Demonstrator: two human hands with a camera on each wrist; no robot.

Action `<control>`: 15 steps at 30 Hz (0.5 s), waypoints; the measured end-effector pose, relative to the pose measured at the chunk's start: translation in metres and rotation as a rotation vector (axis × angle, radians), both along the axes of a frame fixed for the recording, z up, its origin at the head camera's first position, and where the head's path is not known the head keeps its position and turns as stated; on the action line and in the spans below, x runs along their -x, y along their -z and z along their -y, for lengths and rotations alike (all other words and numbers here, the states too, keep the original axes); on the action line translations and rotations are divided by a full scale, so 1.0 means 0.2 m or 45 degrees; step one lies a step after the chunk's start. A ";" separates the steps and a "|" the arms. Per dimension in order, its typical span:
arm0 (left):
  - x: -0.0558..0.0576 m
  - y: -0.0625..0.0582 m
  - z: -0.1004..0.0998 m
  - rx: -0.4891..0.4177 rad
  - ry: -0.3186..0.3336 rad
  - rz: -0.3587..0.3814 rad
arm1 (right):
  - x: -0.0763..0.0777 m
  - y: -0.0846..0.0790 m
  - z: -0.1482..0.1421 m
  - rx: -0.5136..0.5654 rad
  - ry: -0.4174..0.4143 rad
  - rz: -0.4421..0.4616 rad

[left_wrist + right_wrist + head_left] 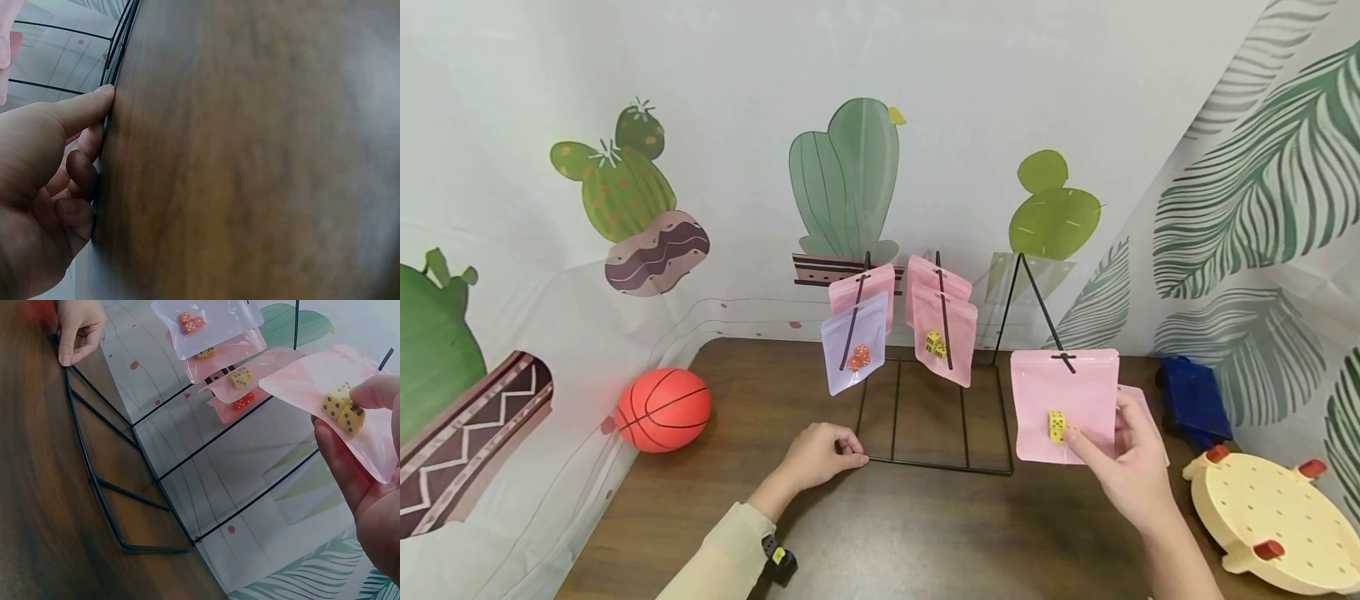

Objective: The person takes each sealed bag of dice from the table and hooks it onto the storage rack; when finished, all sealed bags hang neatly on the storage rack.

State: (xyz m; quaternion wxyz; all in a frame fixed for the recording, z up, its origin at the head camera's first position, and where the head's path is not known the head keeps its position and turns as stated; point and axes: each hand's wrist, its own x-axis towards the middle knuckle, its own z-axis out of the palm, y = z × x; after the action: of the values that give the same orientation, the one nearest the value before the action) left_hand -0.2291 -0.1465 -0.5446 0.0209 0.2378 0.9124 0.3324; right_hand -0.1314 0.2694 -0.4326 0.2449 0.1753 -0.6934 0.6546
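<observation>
My right hand (1123, 471) pinches a pink zip pouch (1037, 387) holding yellow dice, thumb in front and fingers behind. The pouch's top hole is at the tip of the right hook of a black wire display rack (951, 468). Behind those fingers shows another pink edge (1152, 417); I cannot tell what it belongs to. In the right wrist view two yellow dice (344, 407) lie under the thumb. My left hand (818, 458) pinches the rack's front left base corner. A lilac pouch (842, 337) with orange-red dice and pink pouches (958, 333) hang from the other hooks.
On the wooden table (880, 542), an orange-red toy basketball (664, 410) lies at the left. A round cream stool-like piece with red pegs (1285, 517) stands at the right, with a dark blue object (1195, 400) behind it. A cactus-print backdrop (955, 167) rises behind.
</observation>
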 end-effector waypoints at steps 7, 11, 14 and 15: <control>0.00 0.00 0.00 0.008 -0.004 -0.003 | 0.05 -0.02 0.03 -0.026 0.238 0.149; 0.00 0.00 0.00 0.001 -0.003 -0.001 | 0.10 -0.03 0.05 -0.008 0.339 0.247; 0.00 0.00 0.00 0.001 -0.002 0.006 | 0.14 -0.04 0.06 -0.005 0.408 0.323; 0.00 0.00 0.00 0.002 -0.001 0.008 | 0.15 -0.04 0.06 0.003 0.418 0.345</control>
State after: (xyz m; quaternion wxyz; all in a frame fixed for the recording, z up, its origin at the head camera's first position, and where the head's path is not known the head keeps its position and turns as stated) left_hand -0.2295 -0.1466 -0.5443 0.0238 0.2364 0.9128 0.3323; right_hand -0.1623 0.2574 -0.4242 0.2530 -0.0297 -0.7385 0.6243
